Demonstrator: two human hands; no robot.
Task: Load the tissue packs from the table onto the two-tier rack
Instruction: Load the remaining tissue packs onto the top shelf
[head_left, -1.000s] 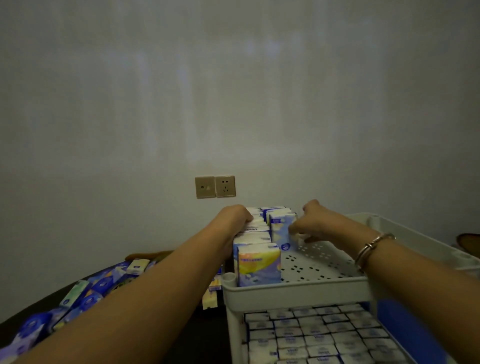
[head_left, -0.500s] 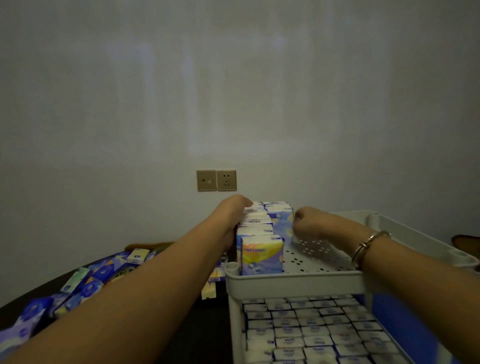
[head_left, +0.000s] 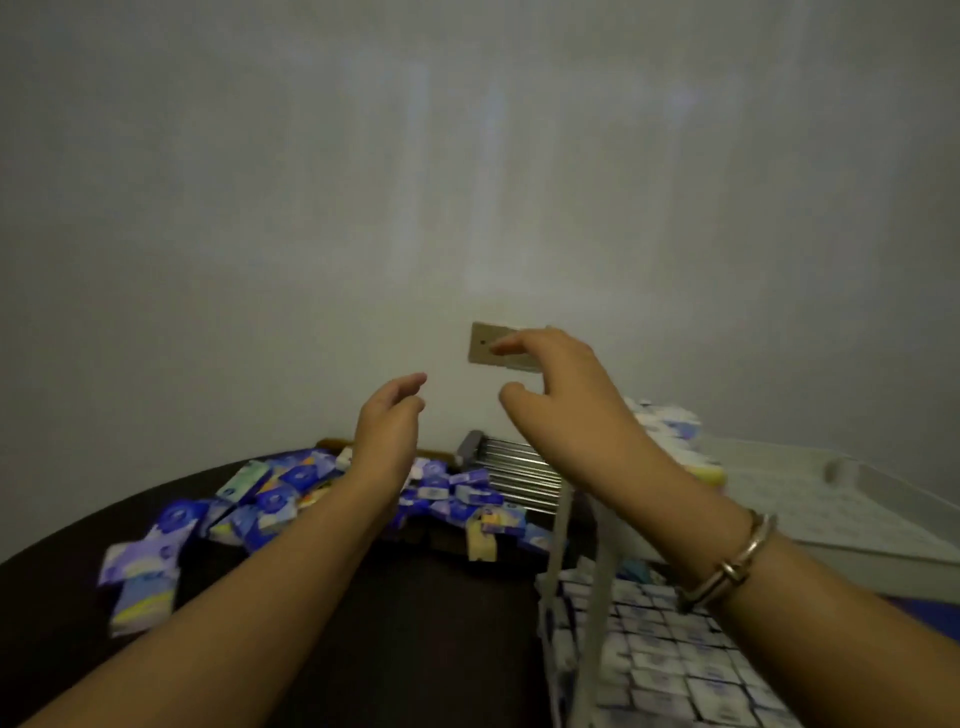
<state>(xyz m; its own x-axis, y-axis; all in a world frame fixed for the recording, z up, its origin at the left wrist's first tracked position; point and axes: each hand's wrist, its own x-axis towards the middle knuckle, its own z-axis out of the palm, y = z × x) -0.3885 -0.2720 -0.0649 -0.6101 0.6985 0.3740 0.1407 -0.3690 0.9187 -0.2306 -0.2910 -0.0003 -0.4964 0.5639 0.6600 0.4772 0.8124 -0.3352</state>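
- Both the left hand (head_left: 387, 434) and the right hand (head_left: 558, 392) hang in the air, fingers loosely spread, holding nothing.
- Blue-and-white tissue packs (head_left: 291, 491) lie scattered across the dark round table (head_left: 395, 623).
- The white plastic two-tier rack (head_left: 841, 499) stands to the right, with packs on both tiers.

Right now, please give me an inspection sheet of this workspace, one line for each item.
Surface: dark round table, bare near the person.
Job's things: loose tissue packs heaped across the far part of the table; two-tier rack at right, lower tier packed in rows, a few packs on the upper tier.
Clutter: metal bar object behind the heap, kind unclear.
Grippers: left hand and right hand both raised above the table, fingers relaxed, holding nothing; bracelet on the right wrist.
Cables: nothing seen.
Surroundings: plain wall with a socket plate, dim light.
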